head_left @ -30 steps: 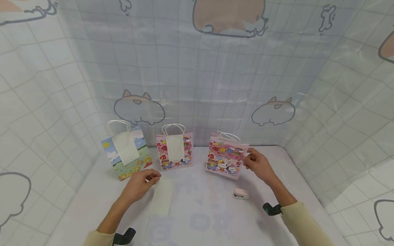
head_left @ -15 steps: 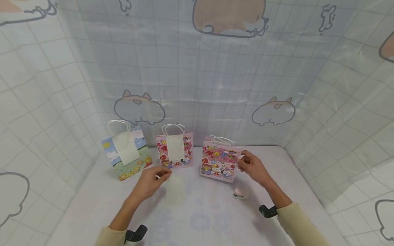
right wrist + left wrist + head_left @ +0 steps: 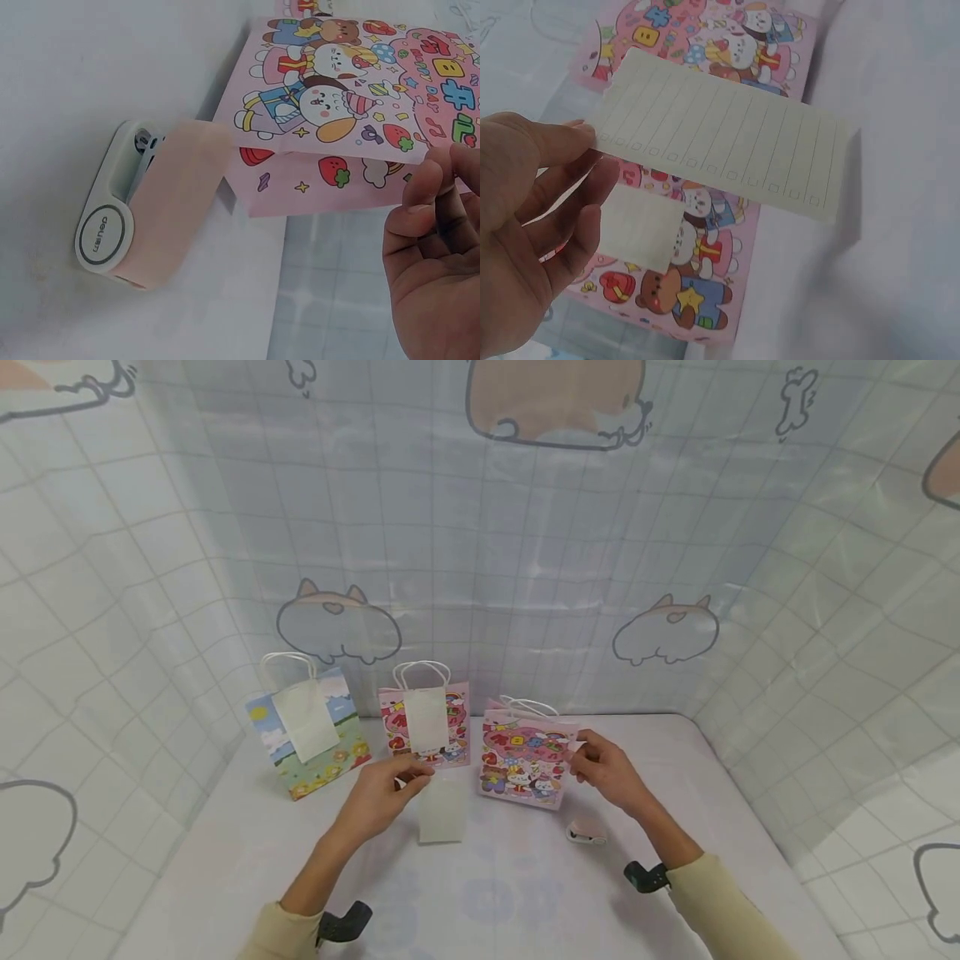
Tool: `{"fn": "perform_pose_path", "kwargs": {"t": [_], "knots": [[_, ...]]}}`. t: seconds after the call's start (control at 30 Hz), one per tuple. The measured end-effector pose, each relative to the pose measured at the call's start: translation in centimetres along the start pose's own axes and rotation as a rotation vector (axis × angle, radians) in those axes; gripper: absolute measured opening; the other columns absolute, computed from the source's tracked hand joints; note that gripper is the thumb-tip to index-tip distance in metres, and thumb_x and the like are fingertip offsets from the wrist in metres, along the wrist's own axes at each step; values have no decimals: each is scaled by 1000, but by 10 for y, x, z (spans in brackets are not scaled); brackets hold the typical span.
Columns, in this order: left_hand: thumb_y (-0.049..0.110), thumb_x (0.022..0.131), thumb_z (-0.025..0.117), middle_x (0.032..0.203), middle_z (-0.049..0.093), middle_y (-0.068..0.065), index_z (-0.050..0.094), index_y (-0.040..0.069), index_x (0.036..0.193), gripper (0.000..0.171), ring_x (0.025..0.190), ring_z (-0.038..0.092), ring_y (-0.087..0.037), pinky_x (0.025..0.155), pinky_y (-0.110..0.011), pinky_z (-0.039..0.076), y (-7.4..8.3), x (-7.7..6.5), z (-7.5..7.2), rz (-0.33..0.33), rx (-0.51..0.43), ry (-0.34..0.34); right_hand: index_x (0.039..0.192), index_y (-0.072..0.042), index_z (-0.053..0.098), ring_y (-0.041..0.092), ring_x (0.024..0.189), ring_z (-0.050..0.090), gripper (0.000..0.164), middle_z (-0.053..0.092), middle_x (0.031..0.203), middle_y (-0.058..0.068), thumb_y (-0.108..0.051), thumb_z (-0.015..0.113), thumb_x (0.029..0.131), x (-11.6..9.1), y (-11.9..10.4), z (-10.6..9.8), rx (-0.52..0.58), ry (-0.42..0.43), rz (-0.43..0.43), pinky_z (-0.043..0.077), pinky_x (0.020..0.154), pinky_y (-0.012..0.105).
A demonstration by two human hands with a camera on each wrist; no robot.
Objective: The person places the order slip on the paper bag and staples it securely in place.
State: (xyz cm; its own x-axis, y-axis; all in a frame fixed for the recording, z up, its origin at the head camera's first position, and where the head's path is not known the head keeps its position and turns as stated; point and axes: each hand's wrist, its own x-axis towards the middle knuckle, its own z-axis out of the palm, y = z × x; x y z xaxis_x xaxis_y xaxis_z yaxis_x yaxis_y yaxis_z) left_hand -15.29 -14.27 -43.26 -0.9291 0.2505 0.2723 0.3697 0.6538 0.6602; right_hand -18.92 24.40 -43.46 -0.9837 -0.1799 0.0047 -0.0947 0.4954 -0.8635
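Observation:
My left hand pinches a sheet of lined note paper by one end, between thumb and fingers. Small checkboxes run along the ends of its lines. In the head view the sheet hangs over the table, in front of the middle paper bag. My right hand pinches the side edge of a pink cartoon paper bag, which leans slightly with its white handles at the top. A pink and white stapler lies on the table just below that bag and hand.
A second pink bag stands at the back middle with a note sheet on its front. Left of it is a blue and green bag, also bearing a note sheet. A patterned backdrop rises behind the table.
My left hand has moved right and a little farther back with the note sheet. My right hand has drawn the pink bag left and slightly nearer, towards the sheet.

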Motion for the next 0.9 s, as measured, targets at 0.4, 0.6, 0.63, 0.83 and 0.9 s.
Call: {"fn": "perform_pose_path", "kwargs": {"t": [0.4,0.6,0.63,0.83,0.9], "knots": [[25,92,76,95,71,16,77,24,105,13,85,62,-8,73,-33,49,14,4,7,81,12,98,124,-13,56,32,76,59,25,63,86,8,-24,61,102,0,2,8,15,-41,-23,49,62,37],[24,89,79,95,73,15,77,25,101,12,90,64,-11,73,-33,51,21,6,12,149,12,155,119,-13,57,33,75,58,20,62,84,8,-23,61,102,-1,-1,13,28,-69,-39,47,60,36],[24,89,79,95,73,15,78,26,101,12,91,64,-10,73,-33,51,22,7,14,162,14,162,118,-13,57,32,74,58,19,62,84,8,-23,61,102,-1,-1,14,27,-74,-40,47,60,35],[24,87,80,93,71,18,78,27,99,12,94,57,-4,79,-35,52,28,10,21,206,17,177,119,-15,59,31,74,58,18,62,84,7,-20,60,102,-2,-3,22,29,-98,-55,47,59,33],[24,87,81,92,70,19,78,27,98,12,93,56,-3,79,-34,51,30,11,23,222,25,183,121,-16,59,29,73,58,20,62,84,7,-19,61,102,-2,-3,24,34,-103,-64,47,59,33]]}}
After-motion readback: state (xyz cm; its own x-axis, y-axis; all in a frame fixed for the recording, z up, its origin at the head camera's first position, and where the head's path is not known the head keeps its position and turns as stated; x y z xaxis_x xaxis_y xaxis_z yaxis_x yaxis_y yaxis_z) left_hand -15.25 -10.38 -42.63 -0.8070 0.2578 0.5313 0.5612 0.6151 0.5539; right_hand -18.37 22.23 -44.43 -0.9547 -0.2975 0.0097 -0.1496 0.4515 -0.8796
